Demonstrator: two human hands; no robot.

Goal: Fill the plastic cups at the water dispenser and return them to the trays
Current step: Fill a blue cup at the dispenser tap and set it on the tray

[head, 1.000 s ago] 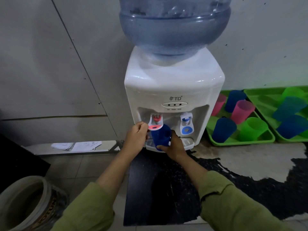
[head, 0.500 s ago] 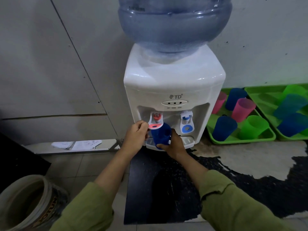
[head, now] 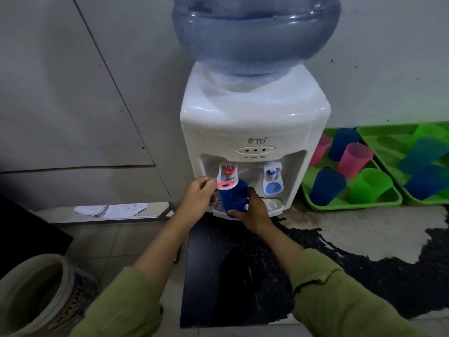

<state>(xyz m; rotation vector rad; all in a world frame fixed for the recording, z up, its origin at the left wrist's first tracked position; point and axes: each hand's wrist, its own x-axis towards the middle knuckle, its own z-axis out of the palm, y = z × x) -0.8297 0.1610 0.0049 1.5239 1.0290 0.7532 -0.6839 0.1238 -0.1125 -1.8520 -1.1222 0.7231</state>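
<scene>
A white water dispenser (head: pixel 252 122) with a big blue bottle (head: pixel 255 32) stands against the wall. My right hand (head: pixel 254 211) grips a blue plastic cup (head: pixel 234 194) from below and behind, holding it under the red tap (head: pixel 227 177). My left hand (head: pixel 200 197) is closed beside the red tap's paddle, fingers touching it. To the right, a green tray (head: pixel 349 203) carries pink, blue and green cups, such as a blue one (head: pixel 326 186). A second green tray (head: pixel 388 139) with blue and green cups lies further right.
The dispenser's blue tap (head: pixel 273 178) is free. The counter (head: pixel 364 229) is dark with a worn pale patch. Lower left on the tiled floor stands a bucket (head: pixel 36 295). Papers (head: pixel 111 210) lie on a low ledge to the left.
Both hands and the cup stay at the red tap. Only the camera has shifted slightly upward.
</scene>
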